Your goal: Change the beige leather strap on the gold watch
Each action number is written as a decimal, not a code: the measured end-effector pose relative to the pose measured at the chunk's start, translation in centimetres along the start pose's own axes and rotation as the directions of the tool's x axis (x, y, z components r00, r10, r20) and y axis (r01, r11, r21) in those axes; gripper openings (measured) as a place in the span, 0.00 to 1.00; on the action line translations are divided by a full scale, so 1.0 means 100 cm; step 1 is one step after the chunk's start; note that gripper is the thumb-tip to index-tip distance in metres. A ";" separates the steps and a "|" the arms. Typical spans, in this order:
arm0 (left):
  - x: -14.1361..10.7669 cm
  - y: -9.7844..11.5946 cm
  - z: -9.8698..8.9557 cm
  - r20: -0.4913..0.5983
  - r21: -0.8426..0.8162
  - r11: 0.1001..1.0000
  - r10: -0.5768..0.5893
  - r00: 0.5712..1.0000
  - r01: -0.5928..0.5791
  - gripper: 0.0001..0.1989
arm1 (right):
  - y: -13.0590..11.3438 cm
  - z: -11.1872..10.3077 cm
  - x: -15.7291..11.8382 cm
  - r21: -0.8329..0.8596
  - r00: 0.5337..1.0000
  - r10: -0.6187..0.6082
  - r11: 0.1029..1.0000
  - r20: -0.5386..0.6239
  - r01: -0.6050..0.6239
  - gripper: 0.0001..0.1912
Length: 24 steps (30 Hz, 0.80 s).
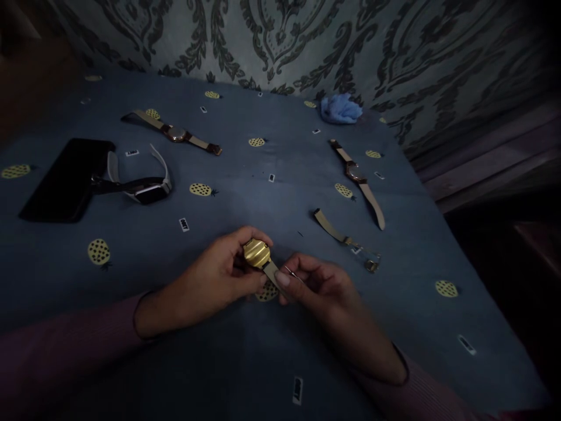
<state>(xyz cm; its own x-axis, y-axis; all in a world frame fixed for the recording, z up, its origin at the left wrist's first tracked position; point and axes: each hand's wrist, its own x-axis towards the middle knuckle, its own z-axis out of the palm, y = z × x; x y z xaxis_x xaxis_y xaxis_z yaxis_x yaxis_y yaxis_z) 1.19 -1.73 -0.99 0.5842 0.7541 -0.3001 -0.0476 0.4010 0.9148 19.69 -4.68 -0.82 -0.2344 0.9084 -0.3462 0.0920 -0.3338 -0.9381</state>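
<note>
Near the middle of the view, my left hand (pixel 219 272) grips a gold-coloured watch case (pixel 256 253) between thumb and fingers, its plain shiny side facing up. A pale strap (pixel 272 273) runs from the case toward my right hand (pixel 318 289), whose thumb and fingers are closed on it. A thin pointed metal tool (pixel 291 272) also sticks out from the fingers of my right hand. On the cloth beyond the hands lies a small dark pin-like piece (pixel 300 234). To the right rests a loose strap (pixel 329 225) with a gold clasp (pixel 371 266).
A watch with brown-and-beige strap (pixel 176 134) lies back left, another similar watch (pixel 355 172) on the right. At left are a black phone (pixel 68 181) and a smartwatch (pixel 151 192) with a white band. A crumpled blue cloth (pixel 341 109) sits by the patterned wall (pixel 280 41).
</note>
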 end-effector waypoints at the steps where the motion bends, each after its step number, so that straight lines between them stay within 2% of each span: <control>1: 0.000 -0.001 0.000 -0.003 0.002 1.000 0.000 1.000 0.000 0.15 | 0.000 0.000 0.000 -0.004 1.000 0.004 1.000 -0.003 -0.004 0.14; 7: 0.001 0.001 0.000 0.000 -0.040 0.999 -0.015 1.000 0.015 0.13 | -0.001 0.001 0.000 0.009 0.999 0.021 1.000 0.030 -0.021 0.13; 13: 0.001 0.003 0.004 0.060 -0.080 0.997 -0.006 0.998 0.011 0.07 | 0.000 0.004 0.002 0.052 0.997 0.012 0.999 0.081 -0.016 0.11; 17: -0.001 0.003 -0.001 0.108 0.024 0.999 0.040 0.993 -0.043 0.03 | 0.002 0.004 0.003 0.073 0.997 -0.002 0.997 0.076 -0.004 0.11; 19: -0.002 0.003 -0.005 0.143 0.101 0.993 0.043 0.989 -0.058 0.06 | 0.002 0.004 0.002 0.071 0.997 -0.017 0.997 0.070 0.012 0.11; 24: -0.003 0.004 -0.010 0.160 0.156 0.988 -0.025 0.987 0.000 0.09 | -0.001 0.005 -0.002 0.034 0.999 -0.016 0.999 0.041 0.015 0.11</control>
<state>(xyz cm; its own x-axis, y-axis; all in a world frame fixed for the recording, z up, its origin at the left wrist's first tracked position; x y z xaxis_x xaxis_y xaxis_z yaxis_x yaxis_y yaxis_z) 0.19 -1.30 -0.78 0.7073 0.6509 -0.2758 0.0790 0.3149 0.9458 19.23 -4.97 -0.65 -0.2749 0.9028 -0.3308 0.0557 -0.3285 -0.9429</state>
